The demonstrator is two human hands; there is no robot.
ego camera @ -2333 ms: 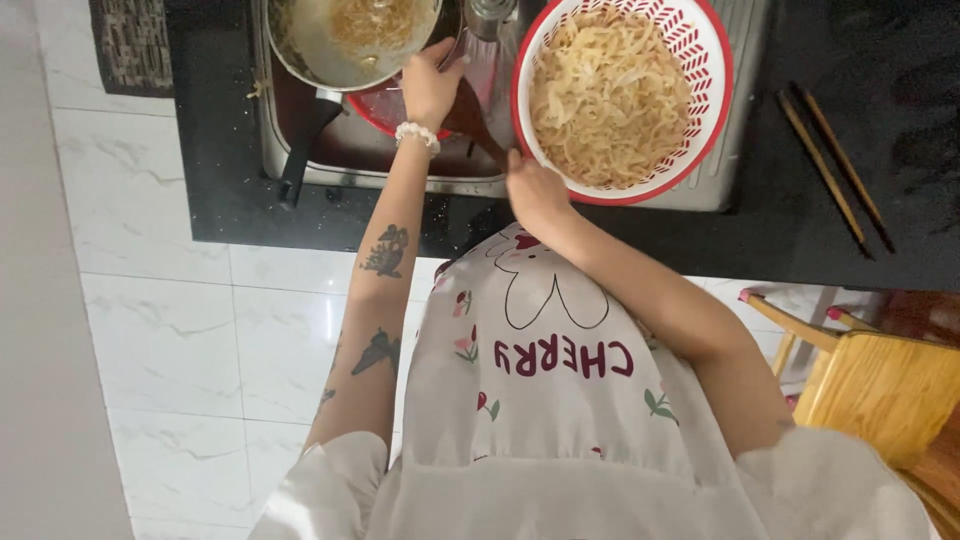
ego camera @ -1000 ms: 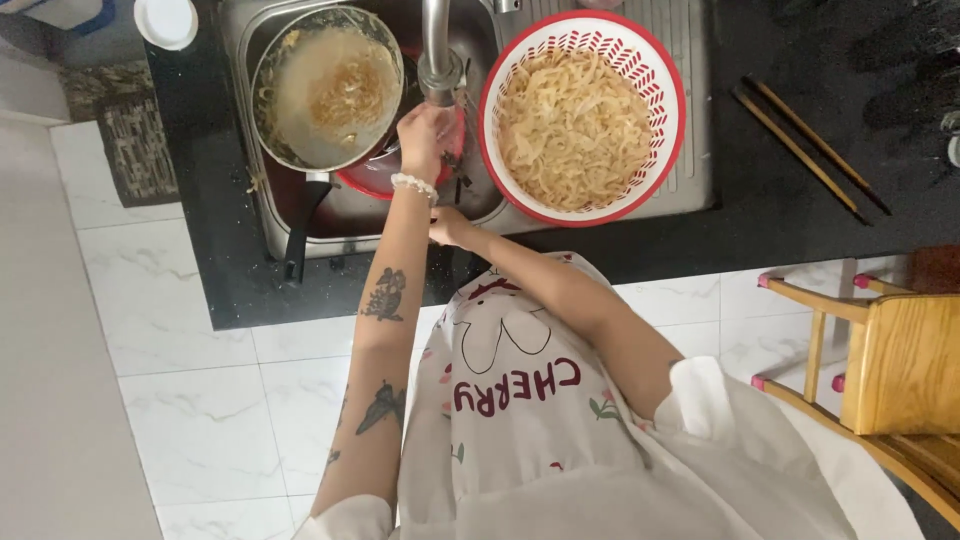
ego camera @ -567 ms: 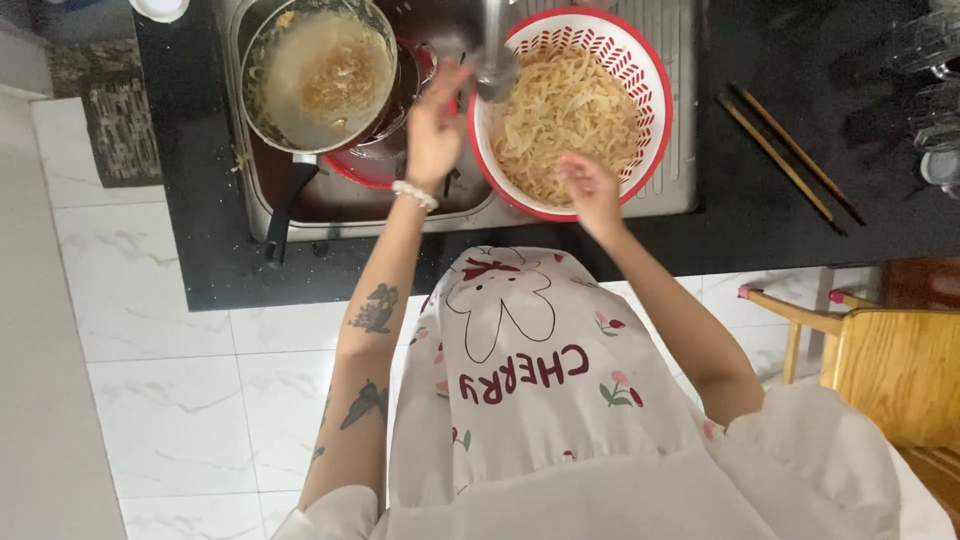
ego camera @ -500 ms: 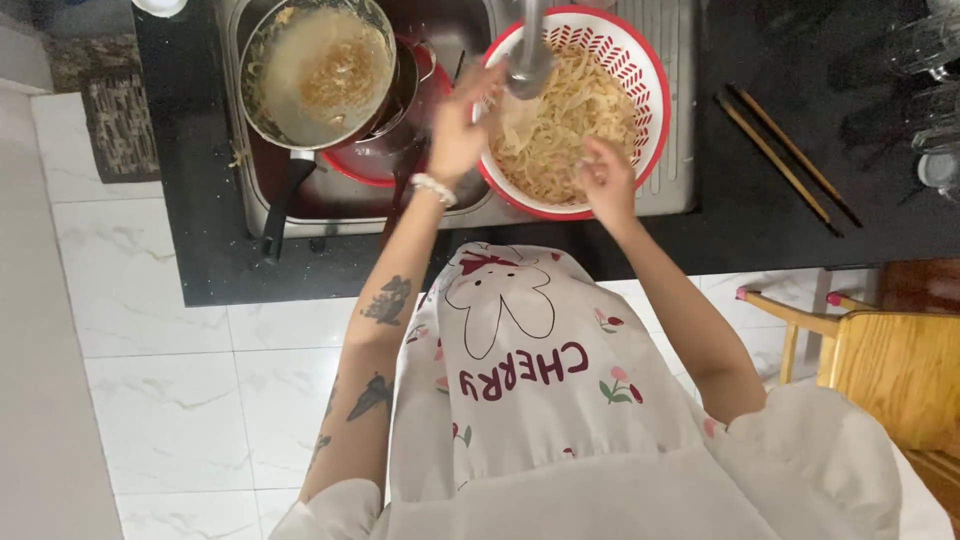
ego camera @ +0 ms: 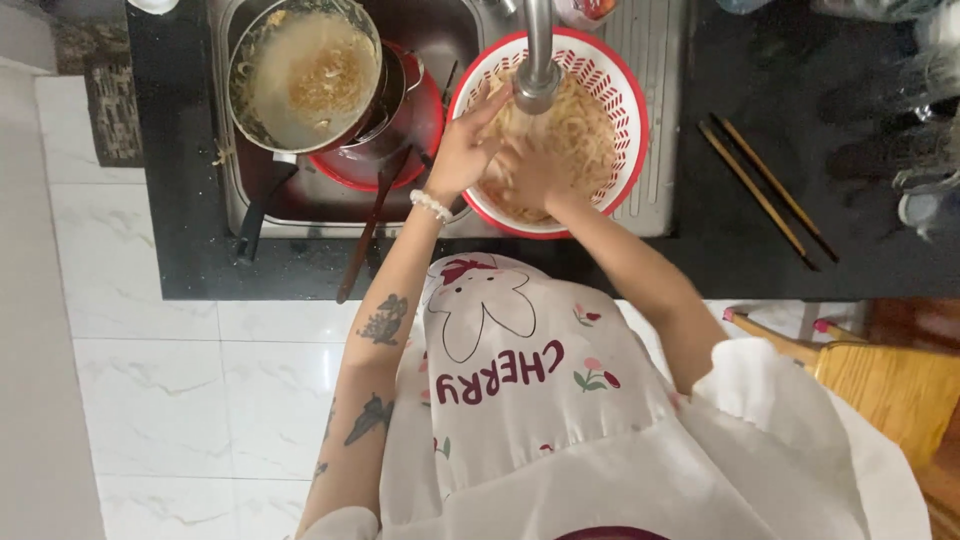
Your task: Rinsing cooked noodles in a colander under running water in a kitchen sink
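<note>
A red and white colander (ego camera: 620, 110) full of pale noodles (ego camera: 585, 135) sits in the steel sink, directly under the faucet spout (ego camera: 538, 60). My left hand (ego camera: 462, 150), with a bead bracelet at the wrist, rests on the colander's left rim with fingers spread. Inside the colander, my right hand (ego camera: 525, 172) is down in the noodles, fingers loosely curled among the strands; I cannot tell if it grips any. A metal pot (ego camera: 300, 75) with cloudy water and leftover noodles stands at the left of the sink over a red bowl (ego camera: 410, 140).
A pair of wooden chopsticks (ego camera: 765, 190) lies on the black counter (ego camera: 800, 90) right of the sink. A dark long-handled utensil (ego camera: 370, 225) leans over the sink's front edge. White tiled floor lies below, and a wooden chair (ego camera: 890, 380) stands at the lower right.
The faucet spout has swung right, over the colander. My left hand left the faucet and went to the colander's rim; my right hand moved off the rim into the noodles.
</note>
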